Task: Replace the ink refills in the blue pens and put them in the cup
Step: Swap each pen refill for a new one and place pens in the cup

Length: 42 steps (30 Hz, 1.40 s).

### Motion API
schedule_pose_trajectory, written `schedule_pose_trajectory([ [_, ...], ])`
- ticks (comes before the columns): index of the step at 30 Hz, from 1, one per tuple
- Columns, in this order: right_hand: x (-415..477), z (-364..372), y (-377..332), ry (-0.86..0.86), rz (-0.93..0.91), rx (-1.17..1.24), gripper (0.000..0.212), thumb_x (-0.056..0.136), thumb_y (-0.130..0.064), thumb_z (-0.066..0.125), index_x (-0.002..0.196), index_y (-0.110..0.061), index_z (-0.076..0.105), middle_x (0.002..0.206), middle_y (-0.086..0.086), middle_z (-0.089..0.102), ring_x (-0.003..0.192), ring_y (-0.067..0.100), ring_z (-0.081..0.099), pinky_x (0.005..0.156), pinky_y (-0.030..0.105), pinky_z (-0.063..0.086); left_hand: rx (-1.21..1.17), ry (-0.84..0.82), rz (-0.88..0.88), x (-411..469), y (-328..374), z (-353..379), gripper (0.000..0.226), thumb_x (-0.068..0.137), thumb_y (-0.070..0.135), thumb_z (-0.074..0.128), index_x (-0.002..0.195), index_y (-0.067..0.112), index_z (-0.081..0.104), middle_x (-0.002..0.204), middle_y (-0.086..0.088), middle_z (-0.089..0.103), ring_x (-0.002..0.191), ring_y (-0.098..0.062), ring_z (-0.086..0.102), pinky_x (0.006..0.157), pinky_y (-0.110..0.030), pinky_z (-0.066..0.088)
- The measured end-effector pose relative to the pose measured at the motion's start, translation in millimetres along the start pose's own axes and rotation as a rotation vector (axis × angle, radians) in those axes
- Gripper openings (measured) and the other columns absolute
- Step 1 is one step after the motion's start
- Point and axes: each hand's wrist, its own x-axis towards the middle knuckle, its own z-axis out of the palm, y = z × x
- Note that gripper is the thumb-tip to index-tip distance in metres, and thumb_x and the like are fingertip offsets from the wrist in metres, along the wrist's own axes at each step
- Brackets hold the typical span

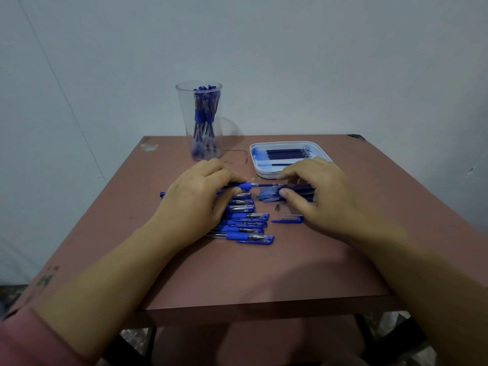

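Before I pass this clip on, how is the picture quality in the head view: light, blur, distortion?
Head view: dim, flat, bluish light, no glare; soft shadow on the near table; right hand and forearm smeared by motion; clear cup slightly ghosted; print on the capped pens fairly sharp; wide lens stretches the arms at the bottom edge.

- Left hand [200,196]: palm down over the middle of the table [237,273], fingers and thumb curled round a blue pen [245,185].
- Right hand [317,191]: palm down, level with the left hand; thumb and forefinger pinch the refill [266,185] protruding from the pen.
- Forearms: bare, crossing the table's near edge, converging toward its centre.
- Left upper arm: pink sleeve [26,339].
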Motion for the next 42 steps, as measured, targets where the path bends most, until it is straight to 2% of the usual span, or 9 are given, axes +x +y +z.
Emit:
schedule_pose_trajectory([
  [5,3,5,-4,0.004,-0.028,0.021,0.003,0.088,-0.02,0.065,0.091,-0.023,0.066,0.084,-0.015,0.06,0.08,0.004,0.05,0.076,0.029,0.042,0.003,-0.008,0.005,0,2,0,0.029,0.096,0.031,0.049,0.11,0.016,0.07,0.1,0.005,0.063,0.091,-0.012,0.056,0.079,-0.025,0.047],
  [10,4,11,-1,-0.039,-0.096,0.041,0.021,0.092,-0.021,0.056,0.108,-0.024,0.069,0.092,-0.007,0.064,0.085,0.016,0.057,0.076,0.039,0.047,0.002,-0.009,0.026,0,4,0,0.029,0.096,0.03,0.049,0.109,0.015,0.07,0.099,0.004,0.063,0.091,-0.013,0.056,0.079,-0.027,0.048],
  [14,3,7,7,-0.02,-0.001,0.064,0.027,0.089,-0.02,0.059,0.114,-0.029,0.068,0.093,-0.011,0.063,0.088,0.014,0.056,0.08,0.043,0.048,-0.009,0.013,0.004,0,2,1,0.022,0.095,0.023,0.056,0.11,0.015,0.07,0.1,0.004,0.063,0.092,-0.011,0.056,0.081,-0.023,0.046],
  [18,5,2,6,-0.17,0.062,0.055,0.02,0.089,-0.026,0.065,0.106,-0.033,0.072,0.091,-0.013,0.062,0.09,0.013,0.053,0.084,0.043,0.046,-0.002,-0.002,0.009,1,2,1,0.026,0.097,0.029,0.051,0.111,0.017,0.07,0.1,0.005,0.063,0.091,-0.011,0.055,0.082,-0.02,0.043],
  [26,13,3,1,-0.375,0.075,0.049,0.014,0.085,-0.032,0.07,0.098,-0.035,0.074,0.088,-0.019,0.056,0.095,0.012,0.048,0.088,0.041,0.043,-0.023,-0.024,-0.007,1,3,0,0.031,0.096,0.033,0.046,0.111,0.018,0.069,0.101,0.006,0.064,0.092,-0.012,0.057,0.08,-0.029,0.05],
  [28,13,3,-1,-0.339,0.086,0.07,0.01,0.086,-0.028,0.07,0.095,-0.032,0.073,0.086,-0.019,0.058,0.093,0.009,0.05,0.086,0.035,0.044,-0.021,-0.018,-0.007,1,2,-1,0.028,0.097,0.03,0.05,0.112,0.018,0.07,0.101,0.006,0.064,0.092,-0.012,0.057,0.081,-0.029,0.049],
  [34,6,-2,-11,0.0,0.223,0.33,0.013,0.086,-0.014,0.071,0.09,-0.026,0.069,0.078,-0.021,0.064,0.078,-0.004,0.061,0.071,0.007,0.043,-0.023,-0.011,-0.007,1,1,0,0.027,0.097,0.03,0.05,0.111,0.017,0.07,0.1,0.005,0.063,0.091,-0.014,0.056,0.08,-0.029,0.048],
  [37,5,-3,-16,0.014,0.215,0.371,0.011,0.085,-0.011,0.071,0.091,-0.02,0.071,0.08,-0.021,0.065,0.081,-0.004,0.063,0.074,0.007,0.045,-0.028,-0.013,-0.001,1,1,0,0.031,0.096,0.033,0.047,0.111,0.017,0.069,0.1,0.006,0.063,0.091,-0.012,0.055,0.08,-0.026,0.047],
  [42,7,5,-19,-0.036,0.146,0.404,0.016,0.085,-0.012,0.073,0.095,-0.024,0.069,0.088,-0.017,0.069,0.086,0.002,0.065,0.079,0.019,0.053,-0.032,-0.008,0.013,1,5,1,0.029,0.096,0.031,0.049,0.11,0.017,0.07,0.099,0.005,0.063,0.09,-0.014,0.057,0.078,-0.031,0.049],
])
